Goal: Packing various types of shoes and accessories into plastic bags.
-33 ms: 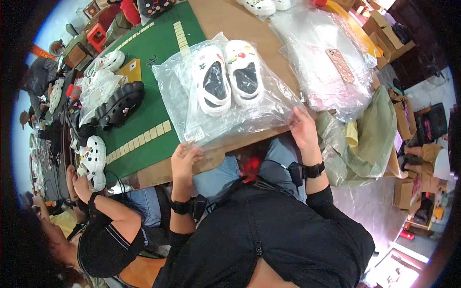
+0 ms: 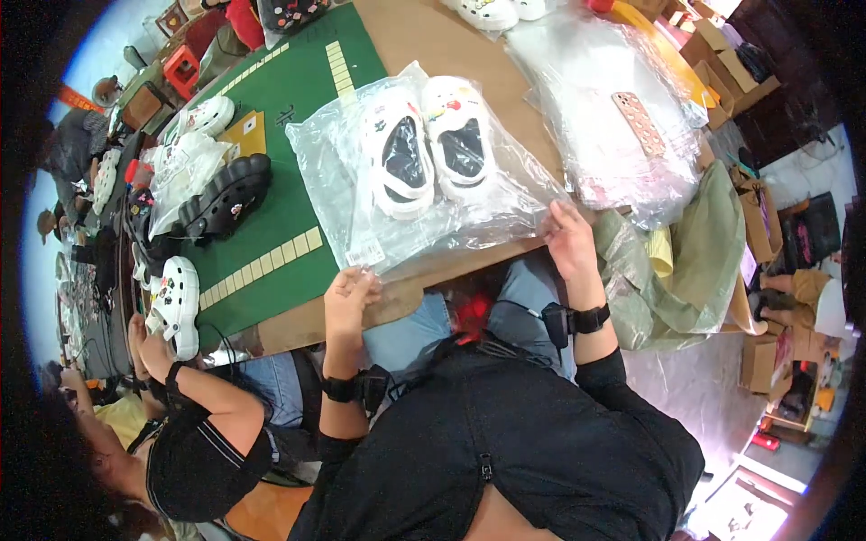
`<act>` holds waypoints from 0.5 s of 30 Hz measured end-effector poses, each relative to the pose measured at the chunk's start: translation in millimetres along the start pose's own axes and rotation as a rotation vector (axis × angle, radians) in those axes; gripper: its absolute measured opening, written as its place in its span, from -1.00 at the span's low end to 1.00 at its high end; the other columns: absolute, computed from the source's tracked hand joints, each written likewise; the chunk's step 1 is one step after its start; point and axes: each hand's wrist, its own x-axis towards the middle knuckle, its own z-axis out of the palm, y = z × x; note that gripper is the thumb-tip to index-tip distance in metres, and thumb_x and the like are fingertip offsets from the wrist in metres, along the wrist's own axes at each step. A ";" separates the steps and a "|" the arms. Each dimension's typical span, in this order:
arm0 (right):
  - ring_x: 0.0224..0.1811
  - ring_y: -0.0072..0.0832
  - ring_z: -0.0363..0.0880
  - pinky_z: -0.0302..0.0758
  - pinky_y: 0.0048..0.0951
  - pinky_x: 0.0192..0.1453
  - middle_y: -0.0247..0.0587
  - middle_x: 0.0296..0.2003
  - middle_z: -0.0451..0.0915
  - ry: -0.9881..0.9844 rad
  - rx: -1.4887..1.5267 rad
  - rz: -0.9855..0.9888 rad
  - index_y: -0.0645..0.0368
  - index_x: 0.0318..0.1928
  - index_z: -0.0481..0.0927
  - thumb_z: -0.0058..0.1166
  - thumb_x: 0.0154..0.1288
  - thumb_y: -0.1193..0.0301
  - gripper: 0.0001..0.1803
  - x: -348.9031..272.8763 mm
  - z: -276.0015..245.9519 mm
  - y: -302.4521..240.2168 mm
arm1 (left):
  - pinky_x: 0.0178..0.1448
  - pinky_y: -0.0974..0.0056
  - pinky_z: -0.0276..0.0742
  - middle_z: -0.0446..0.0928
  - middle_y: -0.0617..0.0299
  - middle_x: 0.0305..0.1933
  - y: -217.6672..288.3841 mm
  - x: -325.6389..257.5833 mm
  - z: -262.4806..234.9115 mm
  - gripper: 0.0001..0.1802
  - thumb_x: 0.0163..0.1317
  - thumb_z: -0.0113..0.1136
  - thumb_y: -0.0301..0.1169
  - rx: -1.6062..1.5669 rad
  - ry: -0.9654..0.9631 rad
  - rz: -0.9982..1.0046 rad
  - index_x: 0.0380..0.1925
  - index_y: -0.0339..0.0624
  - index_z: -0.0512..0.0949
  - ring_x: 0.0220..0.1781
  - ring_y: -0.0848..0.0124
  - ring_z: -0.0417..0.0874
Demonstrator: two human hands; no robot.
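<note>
A pair of white clogs (image 2: 462,140) with colourful charms and dark insoles lies in a clear plastic bag (image 2: 338,171), toes pointing away from me. The bag rests partly on the green mat and partly on the brown tabletop. At its near left corner, beside a small white label (image 2: 366,253), my left hand (image 2: 352,296) pinches the plastic edge. My right hand (image 2: 568,240) grips the near right corner between thumb and fingers. Both hands hold the bag's near edge stretched between them at the table's front.
A stack of clear bags (image 2: 595,117) lies to the right, with a patterned phone case (image 2: 639,123) on it. Left on the green mat (image 2: 271,216) are a black clog (image 2: 230,194) and a white clog (image 2: 179,302). A co-worker's hand (image 2: 153,347) touches the white one.
The clear plastic sits slightly differently over the clogs, with its glare shifted. My hands have barely moved.
</note>
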 end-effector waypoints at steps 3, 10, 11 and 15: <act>-0.35 -0.53 0.48 0.42 -0.49 -0.24 -0.34 -0.44 0.51 -0.018 -0.138 -0.026 0.18 -0.29 0.48 0.10 0.17 0.44 -0.88 7.0 -9.4 2.0 | -0.19 0.39 0.48 0.54 0.15 -0.38 -13.0 9.9 -8.0 -0.96 0.15 0.09 -0.56 -0.007 0.041 0.140 -0.42 -0.25 0.42 -0.36 0.45 0.56; -0.29 -0.54 0.49 0.43 -0.47 -0.13 -0.32 -0.36 0.53 -0.151 -0.254 -0.161 0.22 -0.32 0.49 0.10 0.14 0.54 -0.91 10.4 -17.5 -11.6 | -0.13 0.36 0.44 0.54 0.13 -0.36 -1.1 3.0 -4.4 -0.86 0.17 0.04 -0.61 -0.126 -0.038 0.335 -0.51 -0.20 0.34 -0.28 0.43 0.54; -0.29 -0.54 0.49 0.43 -0.47 -0.13 -0.32 -0.36 0.53 -0.151 -0.254 -0.163 0.22 -0.32 0.49 0.10 0.14 0.54 -0.91 11.3 -18.0 -14.0 | -0.08 0.34 0.43 0.53 0.08 -0.31 -3.4 3.8 -7.1 -0.84 0.13 0.06 -0.65 -0.163 -0.047 0.363 -0.52 -0.20 0.33 -0.25 0.41 0.55; -0.14 -0.50 0.50 0.41 -0.43 0.00 -0.22 -0.17 0.55 -0.252 -0.321 -0.228 0.27 -0.19 0.50 0.08 0.13 0.57 -0.81 12.7 -18.3 -20.0 | 0.01 0.27 0.42 0.51 0.04 -0.28 8.1 -4.0 -3.0 -0.79 0.05 0.05 -0.75 -0.233 -0.058 0.473 -0.51 -0.20 0.31 -0.20 0.35 0.54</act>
